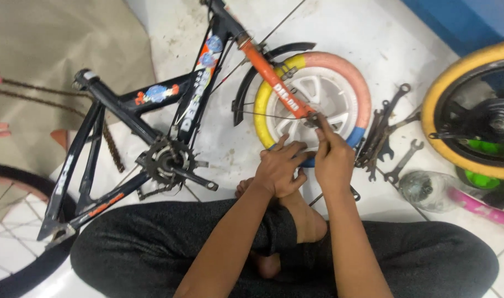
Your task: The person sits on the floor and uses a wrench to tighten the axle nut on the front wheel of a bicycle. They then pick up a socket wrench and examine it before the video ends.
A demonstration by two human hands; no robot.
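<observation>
- Far left of the floor [169, 33]: a sheet of brown paper [48, 55], creased and matte, with a rusty chain [37, 94] lying across it; below it the thin black tyre of a spoked wheel [20, 232] curves in from the left edge.
- Left of centre: a small black bicycle frame [125, 105] lying on its side, glossy tube with bright cartoon stickers. Toothed chainring and crank arm [172, 163] at its lower end, greasy-looking.
- Centre: an orange fork [271, 80] runs down to the hub of a small front wheel [318, 94] with a white plastic moulded rim and a tyre in yellow, pink and blue bands. A black mudguard [263, 66] arcs over it.
- Left hand [279, 165]: fingers spread and pressed on the wheel's lower edge, beside the fork end, closed on nothing.
- Right hand [332, 154]: fingertips pinched at the fork end and axle (what they grip is too small to tell). The two hands lie just beside each other.
- Right of the wheel: a loose pile of dull steel spanners [387, 138], open-ended and ring types, with a clear plastic bottle [428, 190] near it.
- Far right: a larger wheel [472, 110] with yellow tyre and black hub.
- Floor is white tile, scuffed and dirt-marked; blue wall [456, 16] at the top right corner.
</observation>
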